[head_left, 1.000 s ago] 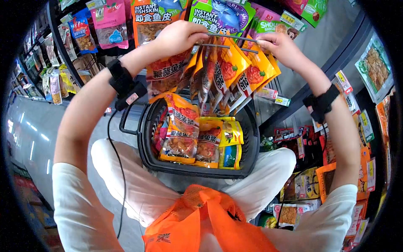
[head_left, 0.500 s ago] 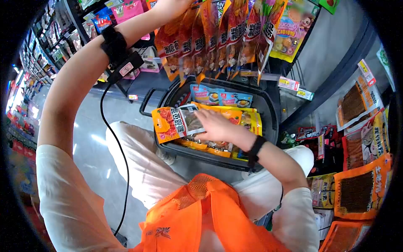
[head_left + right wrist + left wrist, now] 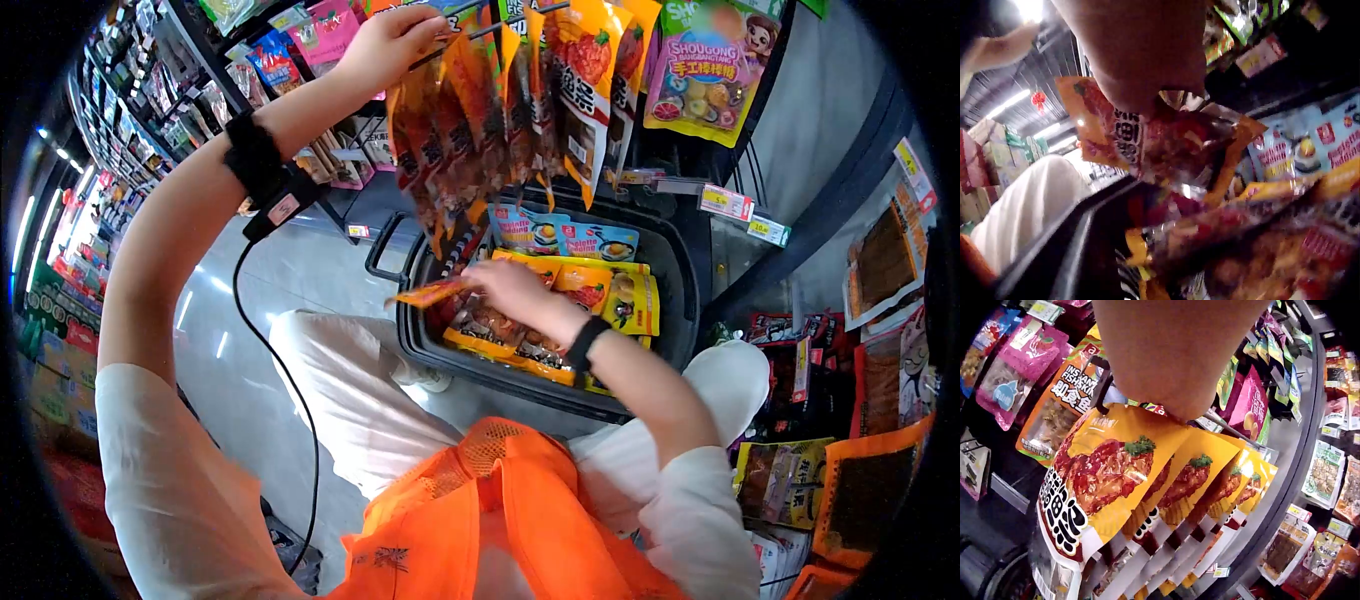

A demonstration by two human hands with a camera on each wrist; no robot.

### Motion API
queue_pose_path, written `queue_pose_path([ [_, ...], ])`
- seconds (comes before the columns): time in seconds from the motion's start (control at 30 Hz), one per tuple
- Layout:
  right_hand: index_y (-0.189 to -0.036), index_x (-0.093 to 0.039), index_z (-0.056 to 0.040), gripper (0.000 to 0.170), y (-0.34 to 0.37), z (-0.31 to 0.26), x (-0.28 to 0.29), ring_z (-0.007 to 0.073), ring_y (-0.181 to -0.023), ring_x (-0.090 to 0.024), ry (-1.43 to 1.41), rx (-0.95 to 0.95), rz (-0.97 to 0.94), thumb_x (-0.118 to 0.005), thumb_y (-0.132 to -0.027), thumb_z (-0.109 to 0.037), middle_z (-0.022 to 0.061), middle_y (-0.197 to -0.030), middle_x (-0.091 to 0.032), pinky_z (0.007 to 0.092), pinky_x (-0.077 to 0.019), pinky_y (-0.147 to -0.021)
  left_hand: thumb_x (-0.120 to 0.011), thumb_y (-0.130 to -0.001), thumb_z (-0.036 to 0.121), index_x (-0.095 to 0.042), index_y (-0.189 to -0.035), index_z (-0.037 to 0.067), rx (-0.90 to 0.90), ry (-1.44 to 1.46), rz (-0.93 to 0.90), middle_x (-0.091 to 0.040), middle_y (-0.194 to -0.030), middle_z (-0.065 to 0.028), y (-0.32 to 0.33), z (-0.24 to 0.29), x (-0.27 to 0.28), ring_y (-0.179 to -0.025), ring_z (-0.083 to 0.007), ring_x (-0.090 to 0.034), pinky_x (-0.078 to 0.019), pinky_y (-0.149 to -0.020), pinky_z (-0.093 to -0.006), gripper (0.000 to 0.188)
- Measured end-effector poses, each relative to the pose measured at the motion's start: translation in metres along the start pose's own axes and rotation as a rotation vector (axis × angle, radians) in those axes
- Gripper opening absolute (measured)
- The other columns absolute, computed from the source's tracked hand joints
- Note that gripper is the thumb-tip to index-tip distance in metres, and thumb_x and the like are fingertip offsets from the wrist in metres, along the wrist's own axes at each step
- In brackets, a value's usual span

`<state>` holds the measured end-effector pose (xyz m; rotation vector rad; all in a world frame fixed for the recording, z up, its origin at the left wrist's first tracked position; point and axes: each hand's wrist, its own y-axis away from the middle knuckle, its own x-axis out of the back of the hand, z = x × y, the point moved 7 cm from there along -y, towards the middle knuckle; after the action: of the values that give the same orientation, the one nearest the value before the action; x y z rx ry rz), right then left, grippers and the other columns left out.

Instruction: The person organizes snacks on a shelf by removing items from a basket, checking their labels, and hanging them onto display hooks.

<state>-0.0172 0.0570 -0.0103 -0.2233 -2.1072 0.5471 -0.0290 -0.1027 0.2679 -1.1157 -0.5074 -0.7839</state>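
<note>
Up at the rack in the head view, my left hand (image 3: 395, 45) grips the metal hook rod, from which several orange packets (image 3: 590, 80) hang to its right. The left wrist view has those packets (image 3: 1110, 469) fanned out below the left hand (image 3: 1166, 356). Over the black basket (image 3: 405, 330), my right hand (image 3: 515, 292) holds one orange packet (image 3: 435, 292) by its edge, nearly edge-on, at the basket's left side. The right wrist view shows that packet (image 3: 1179, 144) under the right hand (image 3: 1141, 50), its fingertips partly hidden.
Inside the basket lie blue pouches (image 3: 597, 242), a yellow packet (image 3: 632, 300) and more orange packets. Price tags (image 3: 727, 202) line the shelf edge behind it. A dark post (image 3: 770, 260) stands to the right, with other hanging snacks (image 3: 885, 265) beyond.
My right hand has come down from the rod to the basket and tilted a packet up from lying flat. The left hand still grips the rod; the hanging packets have swung.
</note>
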Motion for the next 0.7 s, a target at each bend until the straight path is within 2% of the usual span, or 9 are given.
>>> queue_pose_path([
  [0.07, -0.092, -0.061, -0.0036, 0.019, -0.003, -0.012, 0.054, 0.0301, -0.078, -0.059, -0.171, 0.124, 0.094, -0.055, -0.073, -0.002, 0.0142, -0.087, -0.061, 0.0349, -0.0476, -0.068, -0.048, -0.089, 0.026, -0.056, -0.094, 0.003, -0.052, -0.090, -0.012, -0.051, -0.072, 0.0009, 0.006, 0.007, 0.007, -0.066, -0.0081, -0.045, -0.0382, -0.060, -0.0228, 0.025],
  [0.1, -0.092, -0.061, -0.0020, 0.019, -0.004, -0.002, 0.070, 0.0305, -0.075, -0.060, -0.247, -0.004, 0.027, -0.060, -0.074, -0.006, 0.0163, -0.083, -0.061, 0.0337, -0.0472, -0.065, -0.048, -0.089, 0.026, -0.056, -0.093, 0.004, 0.063, -0.054, -0.012, -0.050, -0.072, 0.0015, 0.010, 0.006, 0.008, -0.066, -0.0074, -0.044, -0.0373, -0.059, -0.0228, 0.024],
  [0.2, -0.095, -0.059, -0.0005, 0.018, 0.005, 0.009, 0.147, 0.0116, -0.072, -0.057, -0.401, -0.224, -0.152, -0.056, -0.081, -0.011, 0.0099, -0.079, -0.062, 0.0272, -0.0453, -0.064, -0.049, -0.089, 0.025, -0.057, -0.092, 0.004, 0.079, 0.016, 0.017, -0.049, -0.071, 0.0037, 0.017, -0.001, 0.016, -0.065, -0.0065, -0.043, -0.0355, -0.057, -0.0214, 0.023],
  [0.27, -0.112, -0.048, -0.0017, 0.029, 0.016, 0.023, 0.174, 0.0107, -0.092, -0.053, -0.885, -0.277, -0.069, -0.052, -0.085, -0.012, -0.0006, -0.103, -0.055, 0.0258, -0.0418, -0.082, -0.048, -0.089, 0.024, -0.056, -0.093, 0.003, 0.090, 0.019, 0.039, -0.049, -0.073, 0.0042, 0.022, -0.002, 0.022, -0.066, -0.0055, -0.042, -0.0349, -0.057, -0.0195, 0.023],
  [0.47, -0.111, -0.047, -0.0024, 0.030, 0.058, 0.090, 0.226, 0.0127, -0.086, -0.055, -1.082, -0.234, 0.304, -0.040, -0.091, -0.023, 0.0049, -0.095, -0.056, 0.0249, -0.0461, -0.071, -0.048, -0.089, 0.018, -0.055, -0.095, 0.001, 0.048, -0.016, 0.117, -0.049, -0.074, 0.0043, 0.026, -0.020, 0.044, -0.066, -0.0039, -0.042, -0.0337, -0.056, -0.0184, 0.019],
  [0.53, -0.114, -0.046, -0.0007, 0.034, 0.039, 0.078, 0.227, 0.0132, -0.085, -0.055, -1.551, 0.358, -0.371, -0.038, -0.091, -0.025, 0.0055, -0.094, -0.058, 0.0253, -0.0458, -0.073, -0.049, -0.089, 0.017, -0.055, -0.098, 0.000, 0.014, -0.095, 0.105, -0.049, -0.074, 0.0046, 0.029, -0.013, 0.049, -0.063, -0.0033, -0.041, -0.0326, -0.053, -0.0177, 0.020],
  [0.57, -0.111, -0.049, 0.0027, 0.035, 0.059, 0.129, 0.230, 0.0113, -0.081, -0.055, -1.172, -0.189, 0.288, -0.041, -0.091, -0.025, 0.0051, -0.089, -0.060, 0.0237, -0.0441, -0.074, -0.049, -0.089, 0.017, -0.055, -0.099, 0.000, 0.017, -0.106, 0.095, -0.048, -0.073, 0.0046, 0.031, -0.019, 0.052, -0.063, -0.0031, -0.041, -0.0325, -0.053, -0.0175, 0.020],
  [0.6, -0.103, -0.054, 0.0039, 0.034, 0.054, 0.088, 0.249, 0.0096, -0.075, -0.054, -0.745, -0.352, 0.624, -0.044, -0.090, -0.026, 0.0028, -0.083, -0.061, 0.0224, -0.0426, -0.073, -0.049, -0.089, 0.016, -0.055, -0.100, 0.000, 0.020, -0.118, 0.085, -0.048, -0.072, 0.0046, 0.032, -0.023, 0.054, -0.062, -0.0030, -0.040, -0.0323, -0.053, -0.0173, 0.020],
  [0.7, -0.094, -0.058, 0.0038, 0.033, 0.044, 0.087, 0.249, 0.0081, -0.072, -0.053, -0.702, -0.332, 0.645, -0.047, -0.089, -0.026, 0.0019, -0.079, -0.061, 0.0223, -0.0419, -0.070, -0.046, -0.089, 0.013, -0.054, -0.098, -0.001, -0.095, -0.199, 0.055, -0.048, -0.070, 0.0036, 0.037, -0.008, 0.050, -0.061, -0.0034, -0.040, -0.0320, -0.052, -0.0175, 0.018],
])
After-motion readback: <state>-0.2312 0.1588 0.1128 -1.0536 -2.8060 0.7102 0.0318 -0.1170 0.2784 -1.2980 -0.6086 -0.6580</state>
